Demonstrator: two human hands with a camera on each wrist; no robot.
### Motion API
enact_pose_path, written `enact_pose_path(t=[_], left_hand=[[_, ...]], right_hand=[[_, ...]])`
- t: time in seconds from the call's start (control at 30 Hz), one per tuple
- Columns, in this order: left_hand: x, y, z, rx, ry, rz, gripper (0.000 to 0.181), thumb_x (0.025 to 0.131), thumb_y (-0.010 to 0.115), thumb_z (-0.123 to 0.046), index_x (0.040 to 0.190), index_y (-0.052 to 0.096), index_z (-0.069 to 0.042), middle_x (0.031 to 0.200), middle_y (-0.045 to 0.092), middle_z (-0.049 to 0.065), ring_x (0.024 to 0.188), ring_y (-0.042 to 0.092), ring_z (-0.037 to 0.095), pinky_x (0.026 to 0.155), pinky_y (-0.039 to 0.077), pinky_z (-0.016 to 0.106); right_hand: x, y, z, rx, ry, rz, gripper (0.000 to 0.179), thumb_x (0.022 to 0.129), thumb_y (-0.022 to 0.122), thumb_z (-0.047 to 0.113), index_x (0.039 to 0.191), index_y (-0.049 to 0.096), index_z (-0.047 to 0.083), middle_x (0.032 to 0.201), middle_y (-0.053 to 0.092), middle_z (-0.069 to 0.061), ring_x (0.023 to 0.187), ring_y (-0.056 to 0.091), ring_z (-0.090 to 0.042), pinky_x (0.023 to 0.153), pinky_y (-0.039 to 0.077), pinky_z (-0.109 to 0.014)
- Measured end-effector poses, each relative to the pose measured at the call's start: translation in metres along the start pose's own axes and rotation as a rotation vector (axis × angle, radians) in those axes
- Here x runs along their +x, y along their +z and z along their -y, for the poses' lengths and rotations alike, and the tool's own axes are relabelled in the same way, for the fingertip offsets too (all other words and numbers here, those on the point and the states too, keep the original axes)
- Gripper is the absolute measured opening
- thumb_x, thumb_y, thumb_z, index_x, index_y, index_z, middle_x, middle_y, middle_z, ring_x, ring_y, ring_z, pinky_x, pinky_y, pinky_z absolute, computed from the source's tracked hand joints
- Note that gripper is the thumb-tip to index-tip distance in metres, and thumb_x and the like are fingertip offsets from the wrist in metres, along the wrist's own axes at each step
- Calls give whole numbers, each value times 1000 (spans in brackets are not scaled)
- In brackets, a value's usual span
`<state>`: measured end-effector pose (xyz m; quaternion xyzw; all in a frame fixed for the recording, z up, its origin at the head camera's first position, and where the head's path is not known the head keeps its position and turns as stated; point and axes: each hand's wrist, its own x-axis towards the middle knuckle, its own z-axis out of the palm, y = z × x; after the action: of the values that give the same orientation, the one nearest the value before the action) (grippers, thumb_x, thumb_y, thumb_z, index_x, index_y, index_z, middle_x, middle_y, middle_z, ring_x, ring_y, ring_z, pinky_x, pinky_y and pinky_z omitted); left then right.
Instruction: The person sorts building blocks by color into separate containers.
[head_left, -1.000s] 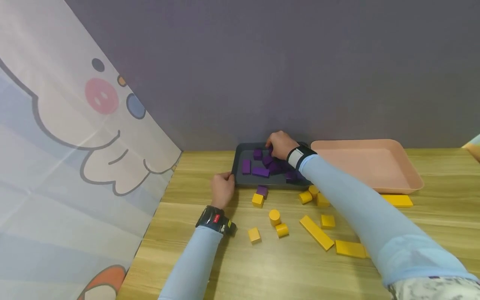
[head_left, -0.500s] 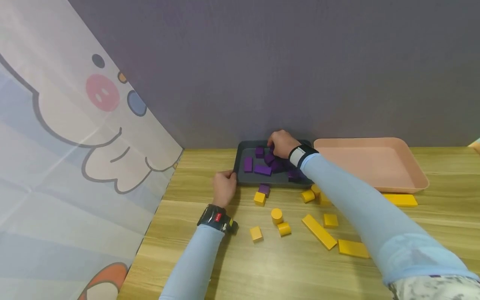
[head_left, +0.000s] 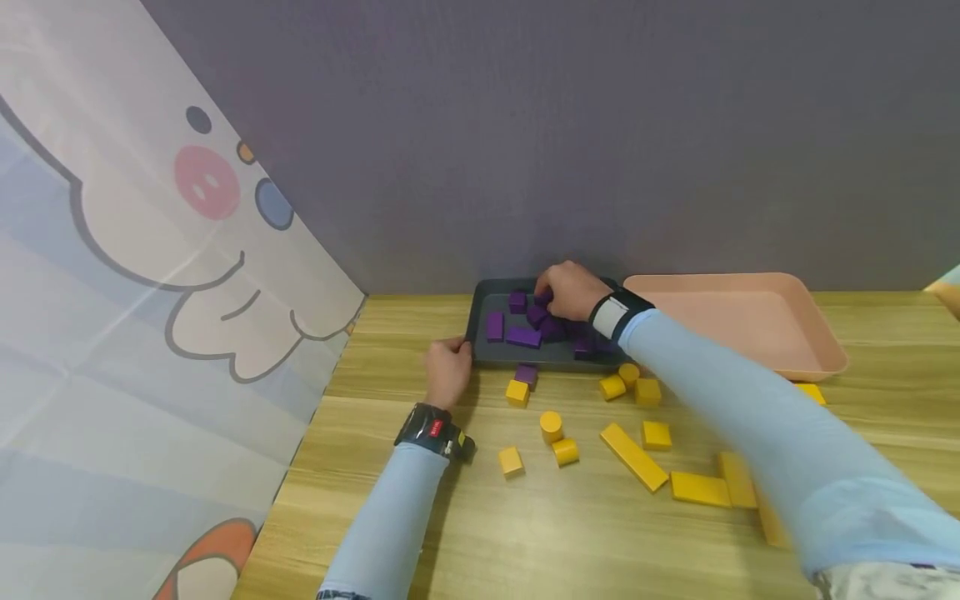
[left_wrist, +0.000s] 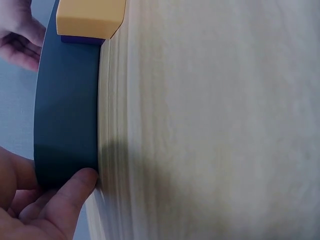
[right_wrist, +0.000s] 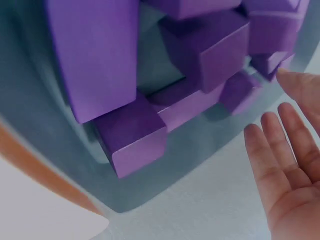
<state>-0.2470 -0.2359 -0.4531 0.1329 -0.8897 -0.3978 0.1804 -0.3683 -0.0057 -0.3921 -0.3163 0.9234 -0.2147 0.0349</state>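
At the near left corner of the dark grey tray (head_left: 491, 361), my left hand (head_left: 447, 371) pinches the wall, its thumb on the outer side in the left wrist view. My right hand (head_left: 573, 290) reaches over the tray's back part. Its thumb and finger pinch a small purple block (head_left: 543, 297), partly covered in the head view. Around it in the tray lie several purple blocks (head_left: 523, 337), flat pieces and cubes, some heaped. In the right wrist view the other fingers (right_wrist: 295, 135) of that hand extend beyond the tray's rim.
A pink tray (head_left: 735, 325) stands right of the grey one, partly behind the right forearm. Yellow blocks (head_left: 633, 457) and cylinders (head_left: 551, 427) are scattered on the wooden table (head_left: 570, 542). One purple cube (head_left: 527, 376) touches the grey tray's front. A grey wall (head_left: 525, 142) rises behind.
The head view has shifted slightly. My right forearm has swung a little to the right, uncovering more yellow blocks; its fingers stay at the same spot in the tray. The left hand keeps its place.
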Motion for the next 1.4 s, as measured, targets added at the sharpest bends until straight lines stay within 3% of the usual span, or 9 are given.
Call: enact_pose_path(t=[0.37,0.7,0.97,1.2,1.4], left_hand=[[14,3,7,21,-20,20,24,95,64,-12,111,78,-1,111,77,17,103,74,29,86,61,44],[16,0,6,30,-40,22,23,95,65,-13,110,79,-2,112,77,16,104,74,31,87,60,45],[14,3,8,19,-29,15,22,95,66,-12,109,79,-1,111,77,17,105,74,31,89,60,45],[15,3,7,17,-17,10,22,95,65,-12,108,79,-1,110,77,17,104,74,31,87,60,45],[16,3,8,18,-16,15,22,95,66,-12,109,79,-1,111,77,17,107,73,31,89,60,45]], right_hand=[[-36,3,34,-9,-139,104,37,85,77,2,122,74,5,121,75,-11,110,70,-27,97,58,-45],[-56,32,63,-70,-339,199,42,85,72,-3,125,74,10,126,73,-4,121,67,-23,106,54,-41],[-60,46,71,-136,-312,218,48,82,70,-7,125,74,13,126,74,-2,120,67,-20,106,53,-40],[-62,45,76,-205,-339,185,39,83,69,-7,113,78,18,102,77,4,85,65,-11,88,59,-35],[-62,47,77,-261,-319,200,28,86,74,0,105,78,20,89,73,6,77,59,-10,81,58,-31]])
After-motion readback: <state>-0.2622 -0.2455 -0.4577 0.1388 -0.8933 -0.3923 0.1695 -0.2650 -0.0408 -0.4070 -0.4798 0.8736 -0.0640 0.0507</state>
